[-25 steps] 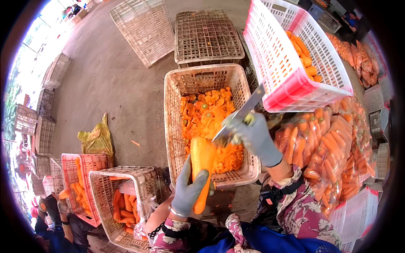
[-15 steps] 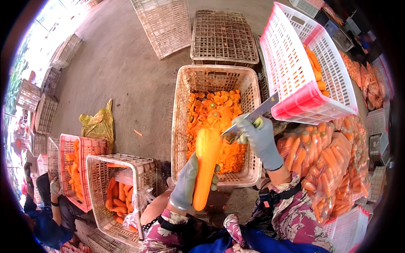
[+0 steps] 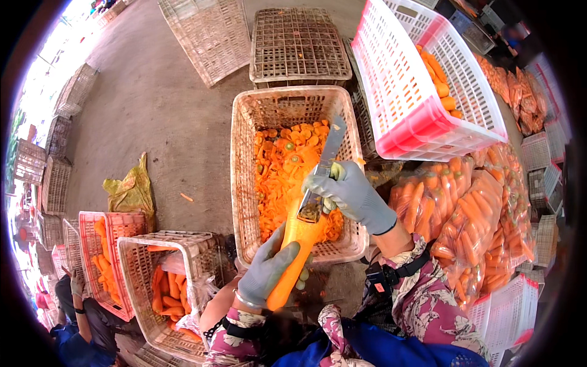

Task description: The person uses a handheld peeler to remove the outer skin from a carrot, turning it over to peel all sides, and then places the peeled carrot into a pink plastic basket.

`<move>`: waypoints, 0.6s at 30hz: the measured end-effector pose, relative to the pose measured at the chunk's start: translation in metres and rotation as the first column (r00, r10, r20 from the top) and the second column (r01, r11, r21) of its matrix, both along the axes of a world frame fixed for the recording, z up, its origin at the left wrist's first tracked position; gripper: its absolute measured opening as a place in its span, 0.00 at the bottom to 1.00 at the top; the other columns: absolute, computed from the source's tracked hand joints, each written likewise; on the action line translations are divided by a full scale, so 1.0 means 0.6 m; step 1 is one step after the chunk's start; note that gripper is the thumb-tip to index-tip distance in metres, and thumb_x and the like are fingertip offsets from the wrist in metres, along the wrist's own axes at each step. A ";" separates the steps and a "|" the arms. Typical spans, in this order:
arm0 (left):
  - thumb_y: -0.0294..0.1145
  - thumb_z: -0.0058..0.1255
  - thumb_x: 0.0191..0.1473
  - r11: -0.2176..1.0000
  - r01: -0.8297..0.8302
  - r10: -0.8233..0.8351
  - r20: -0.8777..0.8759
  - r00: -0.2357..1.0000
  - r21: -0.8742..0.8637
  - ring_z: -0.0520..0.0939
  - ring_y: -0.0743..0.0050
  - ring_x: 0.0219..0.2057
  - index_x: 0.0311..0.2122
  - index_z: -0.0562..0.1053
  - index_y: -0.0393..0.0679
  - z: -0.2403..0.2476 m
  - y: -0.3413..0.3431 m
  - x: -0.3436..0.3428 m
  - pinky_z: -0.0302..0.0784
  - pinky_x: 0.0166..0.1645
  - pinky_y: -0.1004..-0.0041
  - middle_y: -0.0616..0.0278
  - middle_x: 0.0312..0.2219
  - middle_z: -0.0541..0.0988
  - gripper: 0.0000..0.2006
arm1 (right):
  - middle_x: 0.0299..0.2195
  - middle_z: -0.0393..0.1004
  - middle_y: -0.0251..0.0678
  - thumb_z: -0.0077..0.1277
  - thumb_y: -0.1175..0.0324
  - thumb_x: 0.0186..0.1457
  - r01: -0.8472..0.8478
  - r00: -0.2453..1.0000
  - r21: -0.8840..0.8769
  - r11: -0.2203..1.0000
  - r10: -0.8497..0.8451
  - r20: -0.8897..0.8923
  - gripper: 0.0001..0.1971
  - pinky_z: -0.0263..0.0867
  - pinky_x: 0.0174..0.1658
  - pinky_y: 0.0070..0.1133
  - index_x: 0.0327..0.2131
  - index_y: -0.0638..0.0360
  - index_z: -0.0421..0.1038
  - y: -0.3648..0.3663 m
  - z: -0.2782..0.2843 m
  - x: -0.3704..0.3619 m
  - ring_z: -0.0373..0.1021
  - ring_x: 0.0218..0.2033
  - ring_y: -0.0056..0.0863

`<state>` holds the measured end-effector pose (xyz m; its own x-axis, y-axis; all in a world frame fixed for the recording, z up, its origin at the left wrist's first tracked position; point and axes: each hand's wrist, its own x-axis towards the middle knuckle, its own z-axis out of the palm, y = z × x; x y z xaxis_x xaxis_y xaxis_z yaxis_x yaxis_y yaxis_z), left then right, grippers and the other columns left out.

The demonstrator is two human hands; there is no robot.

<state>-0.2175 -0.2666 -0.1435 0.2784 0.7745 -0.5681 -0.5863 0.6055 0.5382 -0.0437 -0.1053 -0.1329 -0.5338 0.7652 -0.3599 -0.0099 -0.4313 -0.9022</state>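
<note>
My left hand [image 3: 264, 272], in a grey glove, is wrapped round a large orange carrot [image 3: 292, 252] that slants over the near edge of a dirty pinkish plastic crate [image 3: 243, 165]. My gloved right hand [image 3: 356, 194] grips a flat metal peeling knife [image 3: 331, 145]. Its long blade points away from me, and the wide end near my fingers lies against the carrot's thick upper end. Below, orange peelings and cut carrot ends [image 3: 278, 168] cover the crate's bottom. Part of the left fingers is hidden behind the carrot.
A white-and-red crate [image 3: 422, 119] with carrots stands tilted at the right, above bagged carrots [image 3: 468, 214]. Two carrot crates, one whitish [image 3: 125, 275] and one red [image 3: 122, 223], are at the left, near another person's hand [image 3: 77, 284]. A yellow cloth [image 3: 133, 188] lies on the floor.
The knife has swung from pointing right to pointing away and now touches the carrot's top. The carrot has tilted more to the right at its upper end. The whole view has shifted slightly.
</note>
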 end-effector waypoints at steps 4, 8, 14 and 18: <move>0.41 0.53 0.60 0.995 0.084 -0.086 -0.033 0.996 -0.047 0.81 0.70 0.24 0.63 0.57 0.41 0.015 0.000 0.001 0.78 0.25 0.74 0.52 0.33 0.78 0.30 | 0.22 0.75 0.31 0.60 0.63 0.56 -0.011 1.000 0.001 1.000 0.011 0.029 0.12 0.64 0.20 0.12 0.31 0.64 0.75 0.006 -0.002 0.008 0.67 0.17 0.13; 0.40 0.53 0.59 0.993 0.097 -0.097 0.005 0.995 -0.063 0.81 0.69 0.24 0.63 0.57 0.41 -0.002 -0.010 0.000 0.79 0.25 0.74 0.52 0.33 0.78 0.31 | 0.22 0.76 0.31 0.60 0.62 0.55 -0.007 0.989 0.091 0.996 -0.007 0.146 0.13 0.63 0.20 0.12 0.32 0.64 0.75 0.015 -0.004 0.021 0.67 0.17 0.13; 0.36 0.50 0.61 0.997 0.009 -0.004 0.068 0.998 -0.074 0.79 0.71 0.23 0.66 0.54 0.46 0.014 -0.005 -0.005 0.77 0.25 0.74 0.58 0.33 0.76 0.31 | 0.22 0.76 0.34 0.57 0.62 0.58 0.316 0.928 0.344 0.884 -0.363 0.079 0.13 0.64 0.20 0.14 0.33 0.66 0.76 0.045 -0.007 0.047 0.69 0.18 0.13; 0.35 0.48 0.62 0.998 -0.030 0.029 -0.029 0.999 -0.054 0.78 0.71 0.22 0.67 0.52 0.48 0.016 0.002 -0.004 0.77 0.26 0.72 0.56 0.34 0.76 0.31 | 0.21 0.75 0.33 0.57 0.60 0.58 0.181 0.977 0.161 0.970 -0.197 0.088 0.15 0.62 0.18 0.14 0.32 0.66 0.75 -0.003 0.022 0.014 0.68 0.15 0.14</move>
